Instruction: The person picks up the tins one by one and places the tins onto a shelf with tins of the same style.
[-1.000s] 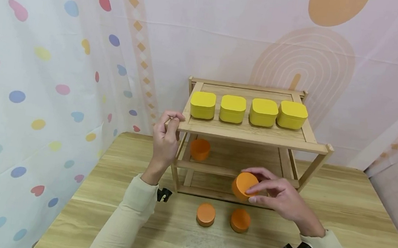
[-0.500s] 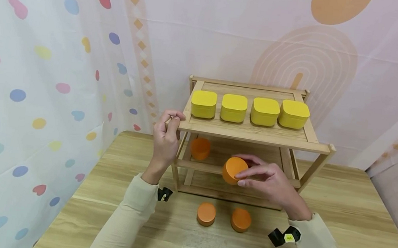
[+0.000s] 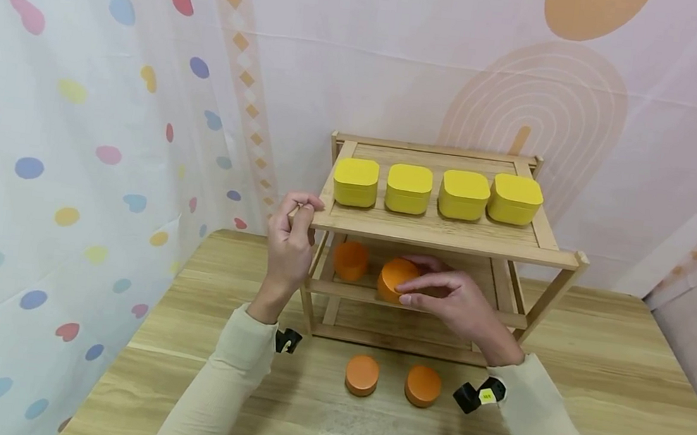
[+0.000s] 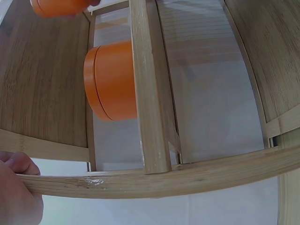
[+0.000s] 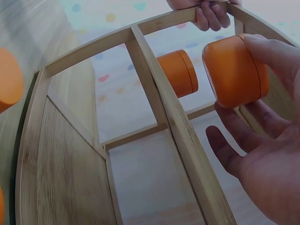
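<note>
My right hand (image 3: 454,303) grips a round orange lidded canister (image 3: 396,279) between thumb and fingers, at the front of the rack's middle shelf. In the right wrist view that held canister (image 5: 234,70) appears close to a second orange canister (image 5: 178,72). This second one (image 3: 351,261) stands on the middle shelf at the left; the left wrist view shows its lid seam (image 4: 112,82). My left hand (image 3: 291,243) holds the top left front corner of the wooden rack (image 3: 436,237), fingers curled over the frame.
Several yellow rounded boxes (image 3: 409,190) stand in a row on the top shelf. Two more orange canisters, a left one (image 3: 362,375) and a right one (image 3: 423,386), stand on the wooden table (image 3: 228,389) before the rack. A patterned curtain (image 3: 364,70) hangs behind.
My right hand has carried the orange canister up, leftward and inward, from in front of the lower shelf to the middle shelf opening. The left hand has stayed on the rack corner.
</note>
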The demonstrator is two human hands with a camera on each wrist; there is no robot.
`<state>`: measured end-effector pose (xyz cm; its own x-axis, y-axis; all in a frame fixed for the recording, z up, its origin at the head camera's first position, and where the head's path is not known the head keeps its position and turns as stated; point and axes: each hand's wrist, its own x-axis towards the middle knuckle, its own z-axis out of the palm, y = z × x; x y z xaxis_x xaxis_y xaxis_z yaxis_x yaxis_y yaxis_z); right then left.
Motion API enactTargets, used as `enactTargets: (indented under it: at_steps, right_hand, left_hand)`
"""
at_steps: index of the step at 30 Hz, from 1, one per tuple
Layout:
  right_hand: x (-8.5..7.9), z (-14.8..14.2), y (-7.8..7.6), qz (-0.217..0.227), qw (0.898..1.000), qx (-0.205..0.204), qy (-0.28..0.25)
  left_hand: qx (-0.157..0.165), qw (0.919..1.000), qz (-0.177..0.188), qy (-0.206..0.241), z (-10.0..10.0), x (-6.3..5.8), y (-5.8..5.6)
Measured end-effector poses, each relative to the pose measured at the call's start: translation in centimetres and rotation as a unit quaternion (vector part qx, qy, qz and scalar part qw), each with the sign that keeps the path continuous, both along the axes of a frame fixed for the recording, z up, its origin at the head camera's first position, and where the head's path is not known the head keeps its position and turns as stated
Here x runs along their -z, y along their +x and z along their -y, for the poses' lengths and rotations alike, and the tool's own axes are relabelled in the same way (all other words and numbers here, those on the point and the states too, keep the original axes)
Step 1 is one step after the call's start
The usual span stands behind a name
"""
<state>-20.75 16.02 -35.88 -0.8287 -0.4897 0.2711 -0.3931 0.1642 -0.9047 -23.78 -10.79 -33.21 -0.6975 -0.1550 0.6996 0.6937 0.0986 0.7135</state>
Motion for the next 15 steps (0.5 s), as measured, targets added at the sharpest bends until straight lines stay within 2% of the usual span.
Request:
enactTargets:
  at_steps: [5, 15]
  right_hand:
    - [-0.1, 0.3, -0.4, 0.047, 0.998, 0.035, 0.034]
    - [0.6, 0.8, -2.0, 0.044, 0.998, 0.043, 0.031]
  left_hand:
    - [-0.005, 1.0000, -0.001, 0.001, 0.0, 0.0, 0.0]
    - [-0.007, 1.0000, 0.004, 0.002, -0.1, 0.0, -0.1]
